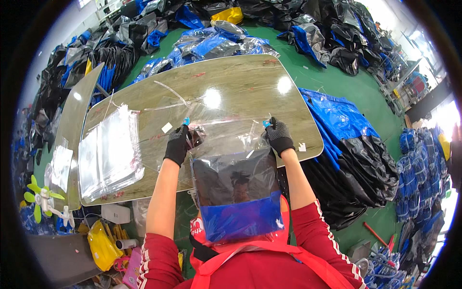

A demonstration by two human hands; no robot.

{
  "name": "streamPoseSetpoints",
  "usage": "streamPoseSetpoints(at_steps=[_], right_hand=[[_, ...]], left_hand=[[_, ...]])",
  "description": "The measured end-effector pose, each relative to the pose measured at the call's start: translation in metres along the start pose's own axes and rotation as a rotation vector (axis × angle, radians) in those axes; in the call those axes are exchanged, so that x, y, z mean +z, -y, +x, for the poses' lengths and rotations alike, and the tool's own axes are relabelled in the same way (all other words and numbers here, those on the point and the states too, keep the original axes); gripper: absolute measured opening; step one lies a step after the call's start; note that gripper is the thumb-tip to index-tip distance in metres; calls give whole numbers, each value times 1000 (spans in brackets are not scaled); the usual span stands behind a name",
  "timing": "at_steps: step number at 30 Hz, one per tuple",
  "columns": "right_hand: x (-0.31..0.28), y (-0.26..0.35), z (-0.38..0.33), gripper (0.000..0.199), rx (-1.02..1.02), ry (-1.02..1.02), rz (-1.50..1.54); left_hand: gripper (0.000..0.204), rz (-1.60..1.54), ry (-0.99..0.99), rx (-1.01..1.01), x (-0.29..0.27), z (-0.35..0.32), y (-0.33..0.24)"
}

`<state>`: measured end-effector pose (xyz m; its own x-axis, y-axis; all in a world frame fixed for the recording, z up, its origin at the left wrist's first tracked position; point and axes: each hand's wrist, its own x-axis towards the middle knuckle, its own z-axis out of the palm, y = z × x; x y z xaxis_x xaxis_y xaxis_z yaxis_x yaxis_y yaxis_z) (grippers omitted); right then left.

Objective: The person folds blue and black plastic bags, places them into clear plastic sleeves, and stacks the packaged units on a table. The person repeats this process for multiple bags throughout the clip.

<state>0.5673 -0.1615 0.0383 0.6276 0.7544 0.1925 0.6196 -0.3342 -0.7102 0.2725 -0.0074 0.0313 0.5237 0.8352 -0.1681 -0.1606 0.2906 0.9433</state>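
A clear plastic bag [226, 139] is stretched between my two gloved hands at the near edge of the table. Its lower part holds a folded black and blue sheet [240, 214], which hangs over the table edge against my front. My left hand [178, 143], in a black dotted glove with bright blue at a fingertip, is closed on the bag's left side near the open end. On the right side, my right hand [279, 136] grips the bag in a matching glove. The fingers are partly hidden by the shiny film.
A stack of clear plastic bags [111, 149] lies on the left of the wood-patterned table [245, 79]. Blue and black sheeting [351, 154] is heaped at the right, with more piles behind. A green fan [41, 197] stands at the lower left.
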Motion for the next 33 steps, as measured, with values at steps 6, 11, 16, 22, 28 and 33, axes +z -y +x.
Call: streamPoseSetpoints(at_steps=[6,11,16,22,28,33], right_hand=[[0,117,12,17,-625,154,19],[74,138,20,18,-942,377,-295],[68,140,39,14,-1121,382,-261],[-28,150,94,16,-151,243,194],[25,137,35,20,-993,431,-56],[44,137,24,19,-1217,378,-108]], left_hand=[[36,-21,8,-23,-3,-6,-10],[32,106,8,-62,6,-9,-20],[33,520,236,308,-1,-14,-23],[33,52,223,-72,4,-13,-29],[26,349,225,37,21,-16,-44],[26,797,251,313,26,-29,-51]])
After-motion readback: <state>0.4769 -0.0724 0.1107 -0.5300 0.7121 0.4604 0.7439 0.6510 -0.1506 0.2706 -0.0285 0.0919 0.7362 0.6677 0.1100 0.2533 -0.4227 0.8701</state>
